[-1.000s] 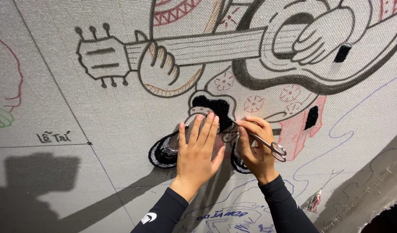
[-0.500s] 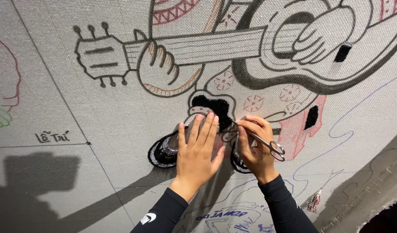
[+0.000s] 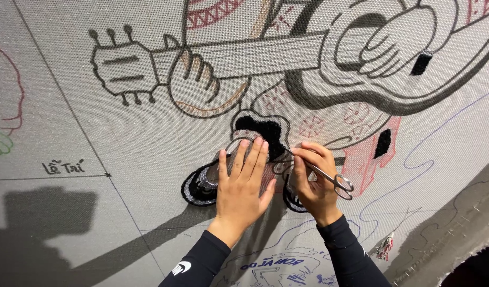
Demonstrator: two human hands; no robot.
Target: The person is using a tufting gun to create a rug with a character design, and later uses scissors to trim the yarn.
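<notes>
A pair of small metal scissors (image 3: 324,174) is held in the right hand (image 3: 312,183), pinched between thumb and fingers near the blades, with the loop handles left free beyond the knuckles. The long axis of the scissors runs on a slant, from the handles at the lower right up to the tips at the upper left. The tips are aimed at the patch of black tufted yarn (image 3: 263,133), which lies just up and to the left of the right hand, between the two hands. The left hand (image 3: 243,183) is laid flat on the stretched grey cloth (image 3: 122,223), fingers straight and close together, their ends touching the lower edge of the black patch. Both hands are near the yarn, but the cutting end is carried only by the right one.

Whether the blades are parted or closed cannot be told, since the tips are thin and lost against the dark pile. The part of the drawn figure beneath the left palm is covered, and only the black and grey tufted shoe shape (image 3: 197,187) shows at its left side. The drawn guitar (image 3: 244,56) is cut off by the upper edge of the view, and the forearms by the lower edge
</notes>
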